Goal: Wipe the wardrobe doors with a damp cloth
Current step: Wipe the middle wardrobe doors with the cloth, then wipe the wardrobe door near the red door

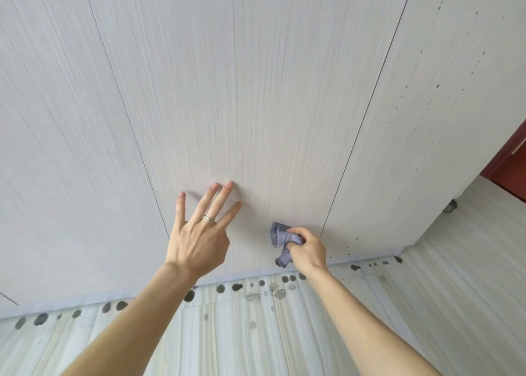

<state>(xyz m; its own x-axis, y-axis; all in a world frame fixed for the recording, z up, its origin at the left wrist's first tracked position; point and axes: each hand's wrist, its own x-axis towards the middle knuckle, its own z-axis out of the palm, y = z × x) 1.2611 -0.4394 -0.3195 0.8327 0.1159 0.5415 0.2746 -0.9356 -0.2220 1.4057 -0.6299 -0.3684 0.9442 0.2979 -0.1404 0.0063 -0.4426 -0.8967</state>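
Two bare forearms (136,318) reached up from the bottom edge toward the middle wardrobe door (256,105). Below that door lay a pale striped floor (284,338). It bore a ragged row of dark wet spots (236,287) along the door's foot, too many and too merged to count.

The left hand (199,233) lay flat against the lower left part of the middle door. Four straight fingers were spread with their tips on the surface, and the hand held nothing. One ring (209,218) sat on one of its middle fingers.

The right hand (308,250) was low on the right part of the same door, with its fingers curled tight round one bunched blue-grey cloth (281,237). The cloth was pressed to the panel, with one end trailing below the fist.

Three doors showed, parted by two thin dark seams (128,119). A left door (57,119) and a right door (427,148) stood either side of the middle one. The right door was scattered with small dark specks (437,86). Beyond it, farthest from the middle door, stood one dark red door (509,159).
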